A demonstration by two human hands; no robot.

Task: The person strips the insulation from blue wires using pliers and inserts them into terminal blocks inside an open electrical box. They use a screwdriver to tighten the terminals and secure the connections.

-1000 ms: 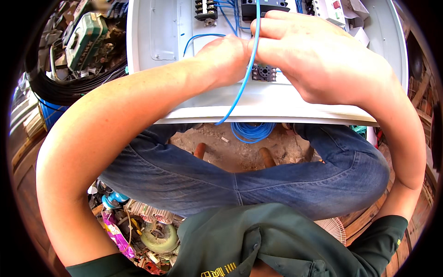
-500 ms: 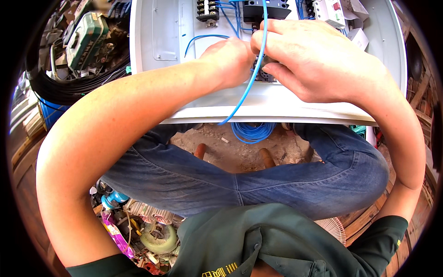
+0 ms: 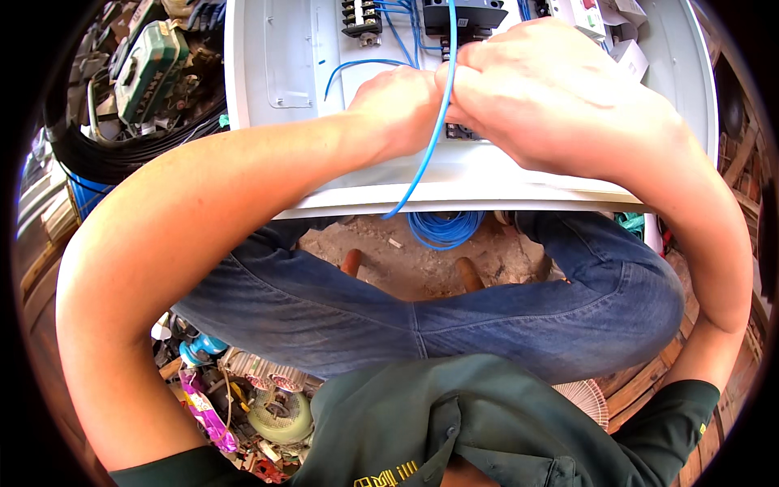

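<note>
My left hand (image 3: 399,107) and my right hand (image 3: 552,93) meet inside a pale metal electrical box (image 3: 365,196), fingers curled in and closed. What they pinch between them is hidden behind my knuckles. A blue wire (image 3: 439,122) hangs down in front of the fingers and over the box's near edge. Below the hands shows a bit of a black socket (image 3: 461,131), the rest of it covered. Beyond them sits a black electrical device (image 3: 466,16). A black terminal block (image 3: 360,16) with blue wires stands left of it.
A small white switch unit (image 3: 580,16) and a white carton (image 3: 630,58) lie at the box's right. Below its near edge is a coil of blue wire (image 3: 445,230), between my legs (image 3: 324,300). Black cable (image 3: 122,162) and a green case (image 3: 152,69) are at the left.
My right hand has rolled inward, its thumb now tucked out of sight. The hands have drawn tighter together, covering more of the socket, and the hanging blue wire has shifted slightly left.
</note>
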